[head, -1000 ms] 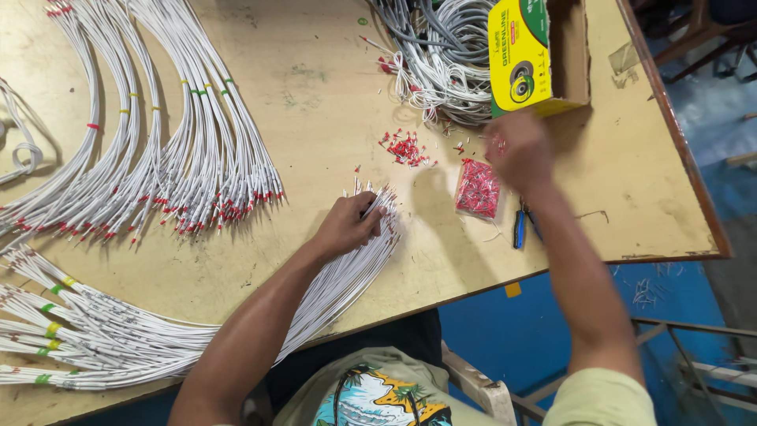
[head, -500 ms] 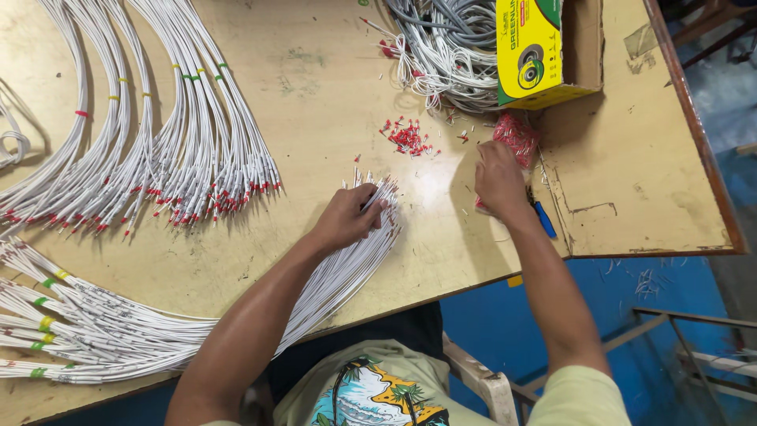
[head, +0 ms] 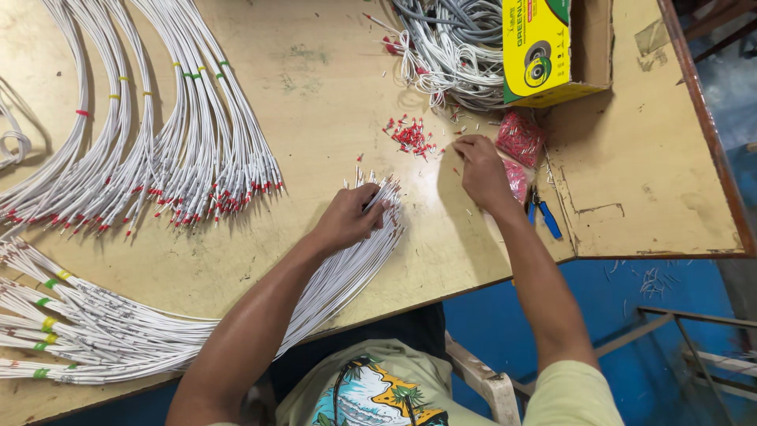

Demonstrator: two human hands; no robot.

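On worktop [head: 315, 95], my left hand [head: 347, 219] grips wire bundle [head: 347, 268], tips pointing up-right; right hand [head: 481, 170], fingers curled, sits nearer red ferrules [head: 410, 136], just left.

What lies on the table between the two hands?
In the head view, only bare tabletop with a few stray specks separates the left hand from the right hand.

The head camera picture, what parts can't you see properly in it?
- Right hand: fingertips curl down onto the table, so whether they pinch anything is hidden.
- Left hand: its palm covers part of the white wire bundle.
- Yellow box: cut off by the top edge.
- Blue-handled tool: its head is hidden behind the right wrist.
- Loose red bits: too small to tell their shape.
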